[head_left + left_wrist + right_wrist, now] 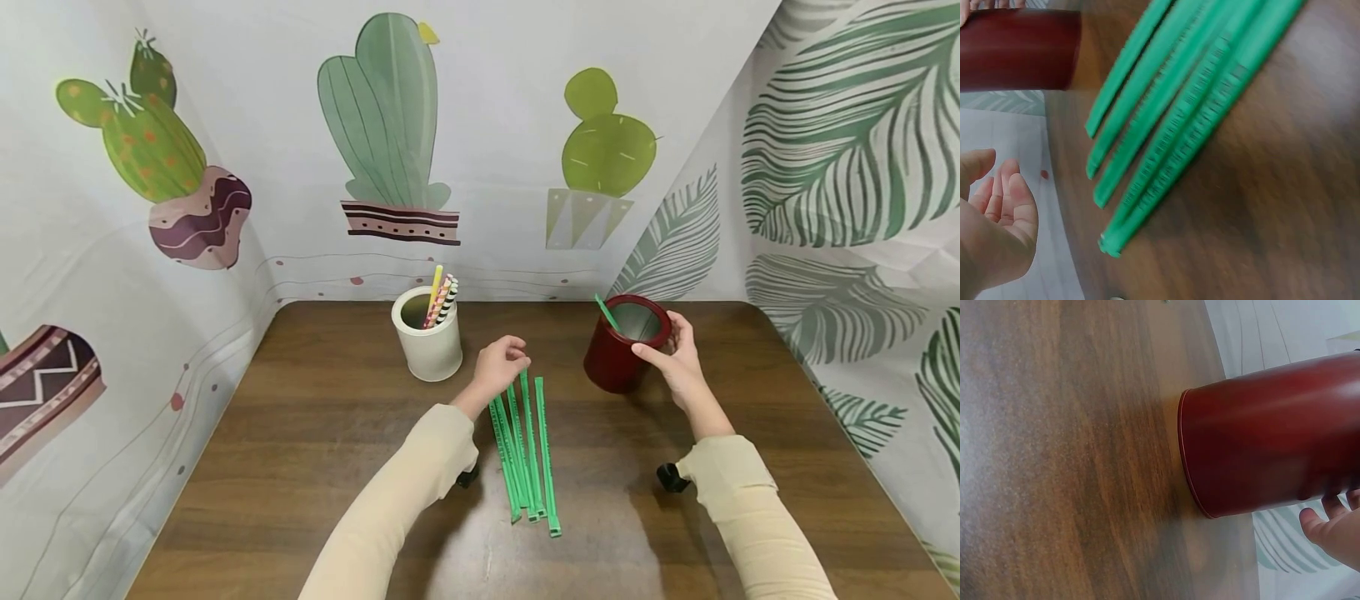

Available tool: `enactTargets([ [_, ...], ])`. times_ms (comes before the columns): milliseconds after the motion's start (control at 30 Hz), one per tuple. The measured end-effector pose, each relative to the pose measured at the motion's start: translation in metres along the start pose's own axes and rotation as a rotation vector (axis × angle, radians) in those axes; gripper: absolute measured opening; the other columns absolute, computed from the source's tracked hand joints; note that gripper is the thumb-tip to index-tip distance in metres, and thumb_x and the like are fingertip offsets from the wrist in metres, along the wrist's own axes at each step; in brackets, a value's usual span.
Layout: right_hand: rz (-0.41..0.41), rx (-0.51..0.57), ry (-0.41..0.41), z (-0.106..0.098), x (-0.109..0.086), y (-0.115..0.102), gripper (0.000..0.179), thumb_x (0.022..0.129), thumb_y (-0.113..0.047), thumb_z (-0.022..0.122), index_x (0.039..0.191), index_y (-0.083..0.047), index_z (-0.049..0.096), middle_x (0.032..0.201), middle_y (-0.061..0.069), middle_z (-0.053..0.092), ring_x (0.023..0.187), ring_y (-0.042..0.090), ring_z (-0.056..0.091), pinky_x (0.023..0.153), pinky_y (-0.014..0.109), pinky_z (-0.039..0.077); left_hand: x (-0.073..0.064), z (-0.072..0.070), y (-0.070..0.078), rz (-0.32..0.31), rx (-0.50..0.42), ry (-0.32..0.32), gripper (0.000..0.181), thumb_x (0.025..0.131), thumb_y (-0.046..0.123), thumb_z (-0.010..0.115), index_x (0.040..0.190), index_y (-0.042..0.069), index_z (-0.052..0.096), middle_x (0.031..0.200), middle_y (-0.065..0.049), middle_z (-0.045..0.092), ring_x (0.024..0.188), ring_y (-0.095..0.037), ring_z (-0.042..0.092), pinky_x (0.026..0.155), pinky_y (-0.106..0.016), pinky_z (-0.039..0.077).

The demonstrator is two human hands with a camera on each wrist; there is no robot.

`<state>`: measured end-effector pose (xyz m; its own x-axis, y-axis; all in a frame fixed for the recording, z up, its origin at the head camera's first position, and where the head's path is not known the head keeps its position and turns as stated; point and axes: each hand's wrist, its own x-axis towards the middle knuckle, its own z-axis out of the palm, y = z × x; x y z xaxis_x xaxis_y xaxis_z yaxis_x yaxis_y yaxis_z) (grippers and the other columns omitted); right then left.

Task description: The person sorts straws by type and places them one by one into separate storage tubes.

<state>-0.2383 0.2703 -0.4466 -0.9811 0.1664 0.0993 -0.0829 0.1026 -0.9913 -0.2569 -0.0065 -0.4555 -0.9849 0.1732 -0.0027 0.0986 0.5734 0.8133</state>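
Several green wrapped straws with printed lettering lie side by side on the table. My left hand hovers over their far ends, fingers loosely bent, holding nothing; the left wrist view shows this hand apart from the straws. To the right stands a dark red round cup, upright, with one green straw leaning inside. My right hand grips the cup's right side, thumb at the rim and fingers around the back. In the right wrist view, fingertips touch the cup's wall.
A cream round cup stands at the back left, holding a yellow straw and several patterned straws. The brown wooden table meets a cloth backdrop printed with cacti and leaves.
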Motion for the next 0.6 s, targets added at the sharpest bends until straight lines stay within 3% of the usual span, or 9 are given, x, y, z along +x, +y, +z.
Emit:
enactTargets([
  [233, 0.009, -0.011, -0.005, 0.001, 0.000, 0.000, 0.074, 0.076, -0.003, 0.064, 0.135, -0.011, 0.019, 0.119, -0.009, 0.034, 0.115, 0.011, 0.031, 0.086, 0.011, 0.028, -0.007, -0.005, -0.018, -0.011, 0.016, 0.011, 0.026, 0.082, 0.014, 0.061, 0.106, 0.003, 0.058, 0.092, -0.007, 0.065, 0.088, -0.021, 0.060, 0.072, -0.030, 0.046],
  [433, 0.016, -0.030, 0.003, -0.006, 0.004, -0.003, 0.075, 0.076, -0.002, 0.064, 0.135, -0.011, 0.018, 0.120, -0.008, 0.035, 0.116, 0.012, 0.031, 0.084, 0.009, 0.029, -0.009, -0.004, -0.026, -0.031, 0.047, 0.024, 0.024, 0.081, 0.013, 0.061, 0.103, 0.004, 0.059, 0.091, -0.006, 0.065, 0.080, -0.021, 0.059, 0.064, -0.027, 0.044],
  [600, 0.009, -0.050, 0.019, -0.012, 0.004, -0.008, 0.075, 0.077, -0.002, 0.064, 0.135, -0.011, 0.018, 0.125, -0.002, 0.033, 0.119, 0.018, 0.028, 0.091, 0.015, 0.027, -0.012, 0.000, -0.033, -0.013, 0.101, 0.081, 0.021, 0.078, 0.013, 0.064, 0.097, 0.004, 0.061, 0.085, -0.007, 0.067, 0.081, -0.023, 0.061, 0.070, -0.032, 0.046],
])
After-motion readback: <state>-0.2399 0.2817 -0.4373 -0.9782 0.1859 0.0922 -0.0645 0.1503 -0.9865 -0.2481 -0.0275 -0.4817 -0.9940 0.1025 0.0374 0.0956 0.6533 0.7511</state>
